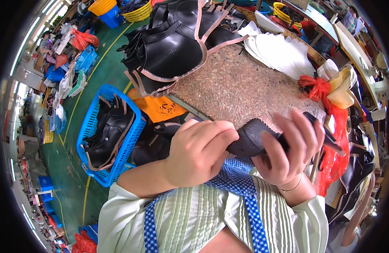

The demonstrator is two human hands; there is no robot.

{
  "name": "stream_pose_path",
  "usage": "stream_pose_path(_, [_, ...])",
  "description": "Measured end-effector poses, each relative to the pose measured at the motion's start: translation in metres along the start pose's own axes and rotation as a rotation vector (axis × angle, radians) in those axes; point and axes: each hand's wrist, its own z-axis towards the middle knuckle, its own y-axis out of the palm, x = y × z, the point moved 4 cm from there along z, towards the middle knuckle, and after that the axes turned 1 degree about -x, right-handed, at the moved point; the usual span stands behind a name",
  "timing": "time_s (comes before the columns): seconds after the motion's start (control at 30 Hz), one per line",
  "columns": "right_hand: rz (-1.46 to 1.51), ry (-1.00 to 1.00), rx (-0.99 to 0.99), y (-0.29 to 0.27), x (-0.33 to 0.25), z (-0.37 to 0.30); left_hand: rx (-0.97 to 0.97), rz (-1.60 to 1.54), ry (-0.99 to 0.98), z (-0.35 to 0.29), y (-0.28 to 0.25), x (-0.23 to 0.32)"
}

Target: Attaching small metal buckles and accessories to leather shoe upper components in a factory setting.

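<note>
At the left, the blue perforated plastic basket [127,145] stands on the green floor and holds black, leather-looking pieces with pale zigzag edging [111,128]. Right of it, at the far end of your speckled brown table [241,88], lies a large heap of similar black pieces [173,50]. You can't tell from this view which lot is finished and which is waiting; the one piece between your hands appears to be mid-handling, so judge it not yet done.

Your left hand [200,149] comes next, folded nearly to a fist, thumb and forefinger closed at the rounded end of the curved dark black piece with a pale toothed edge [249,137]. That piece is raised in front of your chest, by the near edge of the table. Your right hand [293,147] wraps its other side, fingers bent around it and slightly spread; a slim dark object [336,144] juts out beyond them, too unclear to identify. Farther right hangs a crumpled red plastic bag [340,126].
</note>
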Motion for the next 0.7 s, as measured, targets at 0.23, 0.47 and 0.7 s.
stream_pose_path(0.23, [0.346, -0.026, -0.202, -0.002, -0.005, -0.005, 0.103, 0.215, 0.272, -0.007, -0.007, 0.026])
stream_pose_path(0.47, [0.534, -0.05, -0.105, 0.008, -0.006, -0.011, 0.069, 0.151, 0.255, -0.008, -0.009, 0.023])
stream_pose_path(0.7, [0.521, 0.022, -0.085, 0.005, -0.003, -0.008, 0.117, -0.031, 0.134, -0.006, -0.013, 0.013])
